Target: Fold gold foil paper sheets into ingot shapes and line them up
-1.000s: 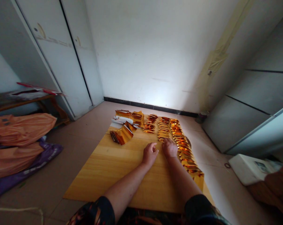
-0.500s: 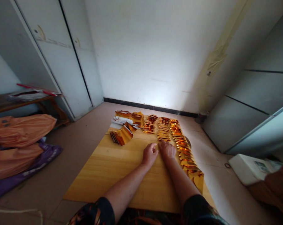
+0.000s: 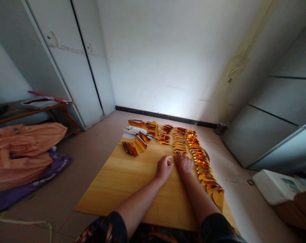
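My left hand [image 3: 165, 168] rests low over the wooden board [image 3: 122, 182], its fingers curled in with nothing visible in them. Just to its right, my right hand [image 3: 184, 164] points away from me with bent fingertips that are mostly hidden. Those fingertips lie at or close to the near end of the middle row of folded gold foil papers [image 3: 179, 140]. Along the board's right side runs a longer row of folded gold foil pieces [image 3: 202, 165], beside my right wrist and forearm. A shorter row [image 3: 164, 135] stands to the left of the middle one.
Fanned gold foil sheets [image 3: 136, 145] lie at the board's far left, beside a white paper bundle [image 3: 135, 130] and more gold sheets [image 3: 150, 127]. Orange cloth [image 3: 28, 145] and a purple bag [image 3: 54, 168] are on the left. A white box [image 3: 274, 187] sits right.
The view has turned slightly left, so everything sits a little further right. My right fingertips have drawn back slightly from the middle row's end. My left hand stays curled.
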A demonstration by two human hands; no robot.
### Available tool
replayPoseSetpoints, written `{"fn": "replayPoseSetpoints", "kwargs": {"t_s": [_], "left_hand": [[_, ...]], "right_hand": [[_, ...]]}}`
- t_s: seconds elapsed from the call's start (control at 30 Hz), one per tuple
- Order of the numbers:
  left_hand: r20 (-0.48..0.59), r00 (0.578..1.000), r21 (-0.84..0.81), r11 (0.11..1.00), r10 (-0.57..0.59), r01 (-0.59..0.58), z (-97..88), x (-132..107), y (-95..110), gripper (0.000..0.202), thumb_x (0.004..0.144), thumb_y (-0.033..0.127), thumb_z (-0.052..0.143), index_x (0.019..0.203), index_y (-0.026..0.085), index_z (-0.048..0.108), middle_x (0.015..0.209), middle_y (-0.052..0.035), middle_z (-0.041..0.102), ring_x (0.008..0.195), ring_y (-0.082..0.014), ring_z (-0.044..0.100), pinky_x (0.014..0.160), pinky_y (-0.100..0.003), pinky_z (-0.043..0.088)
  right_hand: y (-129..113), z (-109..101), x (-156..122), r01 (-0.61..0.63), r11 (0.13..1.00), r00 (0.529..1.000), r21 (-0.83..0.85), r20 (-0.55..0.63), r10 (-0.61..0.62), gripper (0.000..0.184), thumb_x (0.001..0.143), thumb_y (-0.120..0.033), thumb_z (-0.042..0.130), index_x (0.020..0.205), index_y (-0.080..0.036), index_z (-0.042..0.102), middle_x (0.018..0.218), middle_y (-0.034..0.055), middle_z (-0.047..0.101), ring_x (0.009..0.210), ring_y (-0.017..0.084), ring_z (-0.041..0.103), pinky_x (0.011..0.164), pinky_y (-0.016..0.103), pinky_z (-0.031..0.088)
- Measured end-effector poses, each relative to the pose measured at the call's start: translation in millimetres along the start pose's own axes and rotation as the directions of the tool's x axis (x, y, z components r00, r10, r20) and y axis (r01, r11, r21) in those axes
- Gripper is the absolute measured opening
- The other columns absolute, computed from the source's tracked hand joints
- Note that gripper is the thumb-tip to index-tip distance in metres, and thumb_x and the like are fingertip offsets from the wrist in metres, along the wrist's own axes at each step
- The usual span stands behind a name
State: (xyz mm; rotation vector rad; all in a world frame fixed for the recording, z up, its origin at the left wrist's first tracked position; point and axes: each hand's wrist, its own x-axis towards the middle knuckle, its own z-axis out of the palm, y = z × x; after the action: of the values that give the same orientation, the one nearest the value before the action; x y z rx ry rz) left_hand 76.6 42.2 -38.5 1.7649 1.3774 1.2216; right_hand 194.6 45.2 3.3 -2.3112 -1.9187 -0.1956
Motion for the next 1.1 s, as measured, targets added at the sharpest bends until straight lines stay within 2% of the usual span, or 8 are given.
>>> {"fn": "replayPoseSetpoints", "kwargs": {"t_s": [0.1,0.2,0.27,0.37,0.47,0.57,0.67,1.1], "left_hand": [[-0.007,0.998,0.050,0.997,0.055,-0.055,-14.4,-1,1,0.035,0.068,0.002,0.057,0.099,0.017,0.062,0.083,0.0005,0.061,0.070,-0.0100,0.056,0.069,-0.023,0.049],[0.005,0.986,0.222,0.961,0.165,-0.162,-49.7,4,2,0.029,0.073,0.004,0.056,0.097,0.019,0.063,0.091,-0.0031,0.063,0.083,-0.0140,0.058,0.079,-0.027,0.048],[0.007,0.979,0.427,0.885,0.204,-0.188,-81.4,12,2,0.021,0.078,0.010,0.056,0.096,0.020,0.063,0.095,-0.0058,0.063,0.096,-0.0198,0.055,0.089,-0.033,0.044],[-0.008,0.990,0.675,0.731,0.144,-0.101,-125.1,25,-2,0.019,0.081,0.022,0.057,0.100,0.021,0.063,0.104,-0.0089,0.062,0.105,-0.0260,0.050,0.094,-0.041,0.038],[-0.005,0.999,0.812,0.584,0.049,-0.025,-148.4,35,-12,0.026,0.079,0.030,0.060,0.102,0.018,0.063,0.110,-0.0121,0.062,0.113,-0.0307,0.047,0.099,-0.047,0.031],[0.042,0.998,0.871,0.491,-0.055,-0.009,-152.0,43,-26,0.030,0.078,0.030,0.059,0.103,0.014,0.064,0.111,-0.0147,0.063,0.112,-0.0310,0.049,0.102,-0.049,0.024],[0.099,0.986,0.890,0.456,-0.134,-0.027,-149.0,49,-38,0.023,0.083,0.020,0.047,0.090,0.013,0.068,0.096,-0.0128,0.069,0.099,-0.0284,0.058,0.100,-0.049,0.024],[0.182,0.981,0.873,0.471,-0.073,-0.127,-154.7,46,-51,0.032,0.086,0.014,0.038,0.098,0.009,0.067,0.097,-0.0162,0.070,0.093,-0.0266,0.061,0.089,-0.038,0.035]], "right_hand": [[-3,1,-4,0.029,1.000,1.000,-0.008,-0.004,-0.029,0.030,0.094,-0.038,0.040,0.096,-0.019,0.062,0.086,0.0104,0.064,0.071,0.017,0.061,0.063,0.026,0.036],[-11,-2,-15,0.057,0.998,0.998,-0.015,0.006,-0.057,0.029,0.093,-0.036,0.040,0.093,-0.018,0.063,0.085,0.0093,0.064,0.072,0.017,0.062,0.061,0.025,0.035],[-17,-4,-23,0.095,0.995,0.995,-0.021,0.006,-0.095,0.028,0.093,-0.034,0.040,0.089,-0.019,0.063,0.084,0.0083,0.064,0.074,0.017,0.062,0.061,0.025,0.035],[-26,-5,-33,0.151,0.988,0.989,-0.020,0.006,-0.151,0.028,0.093,-0.032,0.040,0.086,-0.018,0.064,0.082,0.0076,0.063,0.074,0.017,0.062,0.061,0.025,0.034],[-30,-3,-37,0.197,0.980,0.980,-0.012,-0.005,-0.197,0.027,0.093,-0.028,0.040,0.086,-0.018,0.064,0.082,0.0074,0.063,0.075,0.017,0.062,0.061,0.025,0.033],[-30,-1,-37,0.211,0.978,0.977,-0.002,-0.019,-0.211,0.027,0.093,-0.026,0.040,0.084,-0.017,0.064,0.083,0.0074,0.064,0.077,0.017,0.061,0.061,0.026,0.032],[-29,0,-37,0.215,0.977,0.976,0.006,-0.032,-0.215,0.026,0.093,-0.025,0.041,0.084,-0.017,0.064,0.082,0.0073,0.063,0.077,0.017,0.061,0.062,0.026,0.030],[-28,3,-37,0.236,0.972,0.970,0.009,-0.056,-0.236,0.026,0.093,-0.024,0.041,0.084,-0.017,0.064,0.083,0.0067,0.063,0.075,0.016,0.058,0.062,0.027,0.027]]}}
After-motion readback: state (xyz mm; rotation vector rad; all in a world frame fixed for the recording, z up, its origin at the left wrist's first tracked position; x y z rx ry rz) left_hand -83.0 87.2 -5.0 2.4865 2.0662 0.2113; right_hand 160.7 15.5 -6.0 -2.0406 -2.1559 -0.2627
